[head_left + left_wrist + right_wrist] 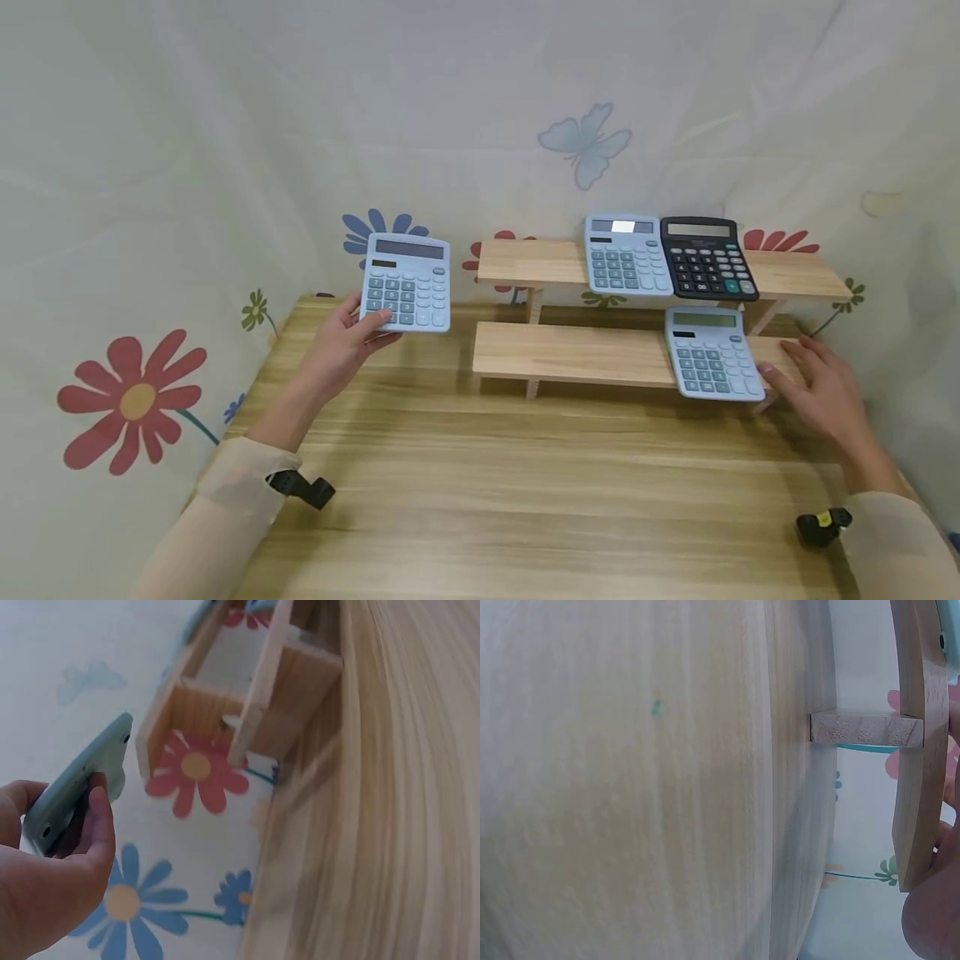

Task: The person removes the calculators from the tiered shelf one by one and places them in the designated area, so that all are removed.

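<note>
- Left hand (341, 342): holds a pale blue rectangular calculator with grey-blue keys (412, 287); thumb on the lower-left keys, other fingers behind the back.
- Held calculator: raised left of the shelves, apart from them; keys face the head camera, display at the top end.
- Right hand (828, 392): not gripping a calculator; fingers rest on the right end of the lower pale wooden shelf (570, 350), thumb by the lower-right corner of a second pale blue calculator (716, 354). Thumb contact: cannot tell.
- Second calculator: lies face up on the lower shelf, right part, lower edge reaching past the board's front.
- Upper pale wooden shelf (528, 262): carries a third pale blue calculator (628, 258) and, just right of it, a black calculator with one green key (708, 262).
- Both shelves stand at the back of the wood-grain counter (525, 500), before a white flower-printed cloth (300, 125).
</note>
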{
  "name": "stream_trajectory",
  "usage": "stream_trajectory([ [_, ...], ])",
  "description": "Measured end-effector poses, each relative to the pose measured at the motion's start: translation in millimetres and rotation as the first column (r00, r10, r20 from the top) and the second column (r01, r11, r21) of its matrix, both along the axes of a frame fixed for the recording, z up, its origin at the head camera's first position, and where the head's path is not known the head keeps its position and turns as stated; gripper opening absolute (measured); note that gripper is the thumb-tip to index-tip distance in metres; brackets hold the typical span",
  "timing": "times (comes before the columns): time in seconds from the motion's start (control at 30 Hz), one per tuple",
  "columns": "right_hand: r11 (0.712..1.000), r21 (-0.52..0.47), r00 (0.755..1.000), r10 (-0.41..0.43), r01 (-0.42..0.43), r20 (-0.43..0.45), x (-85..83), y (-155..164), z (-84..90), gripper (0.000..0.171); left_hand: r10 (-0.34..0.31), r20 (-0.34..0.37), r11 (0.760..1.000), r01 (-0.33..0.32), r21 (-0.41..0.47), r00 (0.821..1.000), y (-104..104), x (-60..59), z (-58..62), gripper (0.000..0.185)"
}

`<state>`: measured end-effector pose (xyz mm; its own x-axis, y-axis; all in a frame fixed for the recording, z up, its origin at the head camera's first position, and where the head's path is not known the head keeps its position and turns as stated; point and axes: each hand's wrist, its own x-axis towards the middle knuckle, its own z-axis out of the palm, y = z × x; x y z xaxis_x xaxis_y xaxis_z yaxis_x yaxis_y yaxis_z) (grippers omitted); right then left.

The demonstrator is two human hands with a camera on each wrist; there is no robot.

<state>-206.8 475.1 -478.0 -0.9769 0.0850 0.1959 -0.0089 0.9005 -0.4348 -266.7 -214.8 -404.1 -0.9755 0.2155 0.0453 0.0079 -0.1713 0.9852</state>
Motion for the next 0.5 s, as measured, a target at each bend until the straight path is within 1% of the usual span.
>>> stream_trajectory([
  [0.1,1.0,0.002,1.0,-0.004,0.004,0.009,-1.2,0.1,-0.2,0.078,0.039,0.026,0.999,-0.039,0.006,0.999,-16.8,-6.7,-12.1,0.054],
  [0.23,1.0,0.003,1.0,-0.008,0.008,0.018,-1.5,-0.1,1.2,0.079,0.077,0.077,0.997,-0.078,0.003,0.994,-34.1,-10.9,-27.4,0.057],
  [0.37,1.0,-0.001,1.0,-0.008,0.008,0.025,-0.6,-1.3,2.8,0.079,0.095,0.131,0.995,-0.093,-0.023,0.987,-47.6,-11.8,-44.4,0.06],
  [0.5,1.0,-0.002,0.999,-0.014,0.014,0.028,0.4,-3.3,3.2,0.079,0.103,0.162,0.994,-0.098,-0.039,0.981,-58.1,-15.1,-58.7,0.063],
])
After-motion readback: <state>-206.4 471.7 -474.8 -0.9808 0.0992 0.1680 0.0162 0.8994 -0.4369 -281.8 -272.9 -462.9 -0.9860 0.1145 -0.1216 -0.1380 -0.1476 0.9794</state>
